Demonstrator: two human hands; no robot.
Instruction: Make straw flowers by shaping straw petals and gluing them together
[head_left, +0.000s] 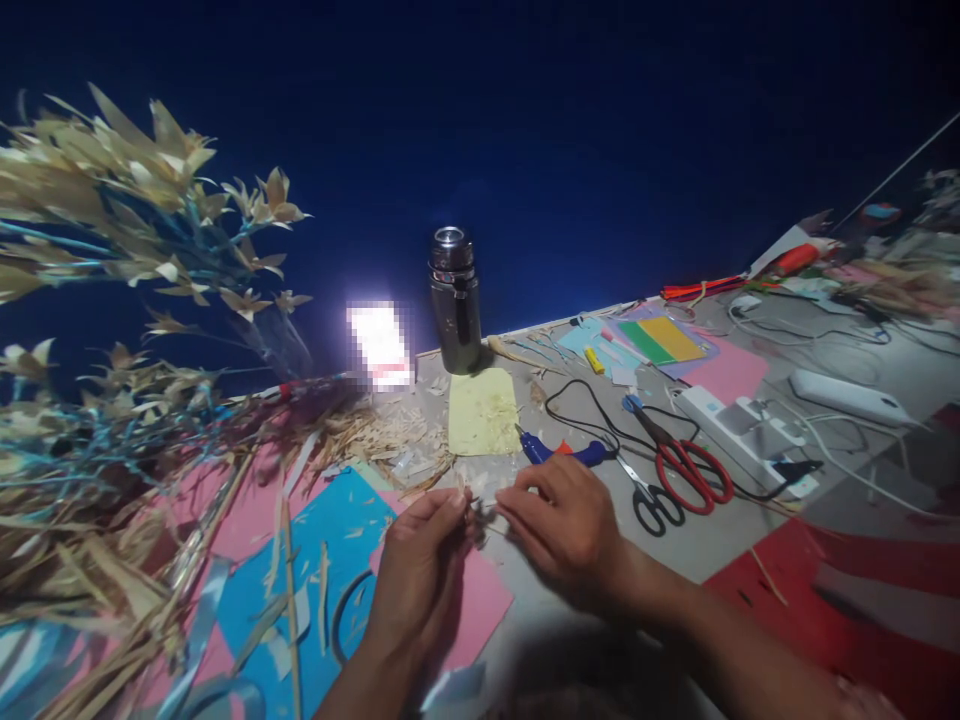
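My left hand (426,545) is closed in a pinch at the middle of the table, over pink paper (480,605). Its fingertips grip something small and thin that I cannot make out. Just to the right is my right hand (568,515), thumb and fingers pressed together, with a faint thin strand near the tips. A small gap separates the two sets of fingertips. Beyond the right hand lies a blue glue gun (589,455), its nozzle pointing at a yellow sheet (480,395) strewn with pale scraps. Red-handled scissors (697,478) and black-handled scissors (658,510) rest right of that hand.
A dark metal flask (459,325) stands behind the yellow sheet, beside a glowing blurred screen (381,342). Pale dried-leaf flowers (180,200) rise at left above blue paper (296,600) and loose strips. A white power strip (720,425) and cables lie at right.
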